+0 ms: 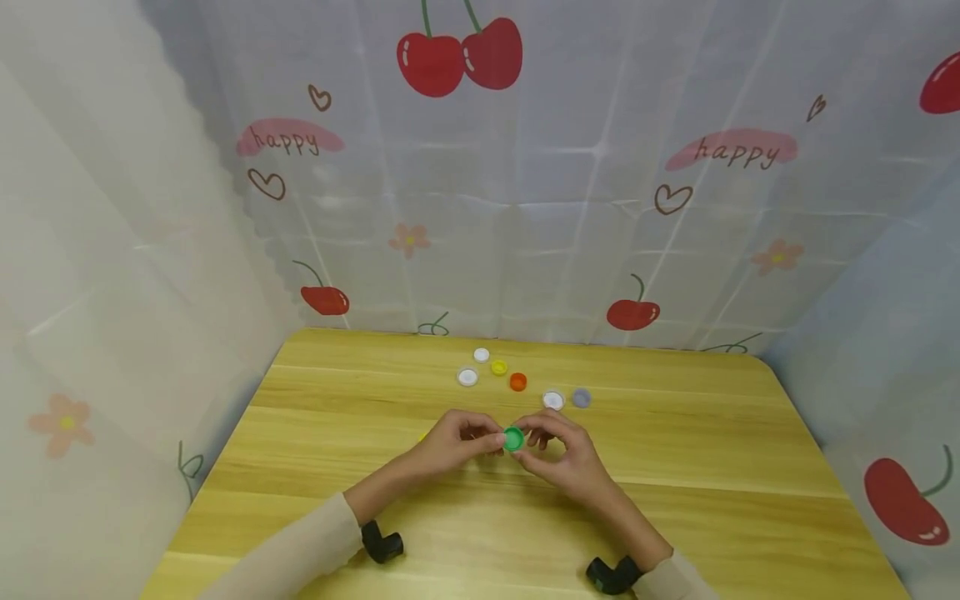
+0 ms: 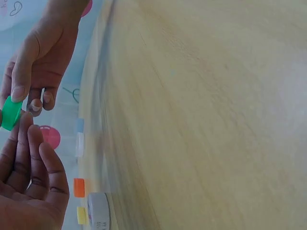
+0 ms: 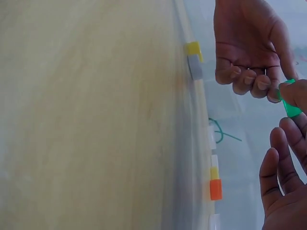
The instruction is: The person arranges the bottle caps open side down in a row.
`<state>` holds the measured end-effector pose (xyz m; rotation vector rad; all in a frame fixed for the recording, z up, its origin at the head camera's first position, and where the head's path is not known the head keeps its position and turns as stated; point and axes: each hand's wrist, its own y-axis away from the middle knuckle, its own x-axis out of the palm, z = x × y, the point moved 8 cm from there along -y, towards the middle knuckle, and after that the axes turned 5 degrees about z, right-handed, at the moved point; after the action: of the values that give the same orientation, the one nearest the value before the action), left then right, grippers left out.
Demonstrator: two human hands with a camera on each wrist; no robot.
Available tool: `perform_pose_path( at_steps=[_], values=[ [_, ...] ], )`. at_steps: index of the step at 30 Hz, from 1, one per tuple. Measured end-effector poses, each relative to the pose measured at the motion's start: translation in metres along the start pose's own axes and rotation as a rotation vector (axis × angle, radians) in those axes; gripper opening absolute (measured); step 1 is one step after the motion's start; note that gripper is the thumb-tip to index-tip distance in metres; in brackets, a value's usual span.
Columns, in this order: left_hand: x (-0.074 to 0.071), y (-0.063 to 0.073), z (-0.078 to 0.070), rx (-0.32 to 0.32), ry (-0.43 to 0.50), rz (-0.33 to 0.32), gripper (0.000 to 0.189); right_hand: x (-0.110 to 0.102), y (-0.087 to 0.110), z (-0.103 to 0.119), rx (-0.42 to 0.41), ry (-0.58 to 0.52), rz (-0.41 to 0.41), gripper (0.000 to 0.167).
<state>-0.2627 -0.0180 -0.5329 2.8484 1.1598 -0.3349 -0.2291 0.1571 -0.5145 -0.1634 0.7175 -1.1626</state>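
Note:
A green plastic bottle cap [image 1: 513,438] is held up in front of me between both hands, its hollow side towards the head camera. My left hand [image 1: 459,443] pinches it at the left edge, with the thumb on the rim. From the other side, fingertips and thumb of my right hand [image 1: 567,457] grip the same cap. In the left wrist view the right hand [image 2: 48,57] appears at the top and the left hand [image 2: 33,187] at the bottom. Both wrist views show the green cap [image 3: 290,100] side-on, above the tabletop.
Beyond the hands on the wooden table [image 1: 712,450] lie white caps [image 1: 467,377], a yellow cap [image 1: 498,367], an orange cap [image 1: 518,382] and a greyish cap [image 1: 581,398]. A yellow piece [image 1: 423,436] is partly hidden by the left wrist. Printed curtains [image 1: 510,183] surround the table.

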Motion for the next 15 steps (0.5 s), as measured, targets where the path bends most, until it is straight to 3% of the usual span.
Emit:
perform_pose_path(
  at_steps=[7, 15],
  values=[
    [0.0011, -0.0015, 0.0008, -0.015, 0.031, 0.056, 0.024, 0.0017, -0.0001, 0.0017, 0.001, 0.015, 0.002, 0.035],
    [-0.0025, -0.0011, 0.0007, -0.036, -0.087, 0.000, 0.020, 0.0021, 0.0003, 0.0038, 0.006, 0.019, 0.000, 0.038]
  ],
)
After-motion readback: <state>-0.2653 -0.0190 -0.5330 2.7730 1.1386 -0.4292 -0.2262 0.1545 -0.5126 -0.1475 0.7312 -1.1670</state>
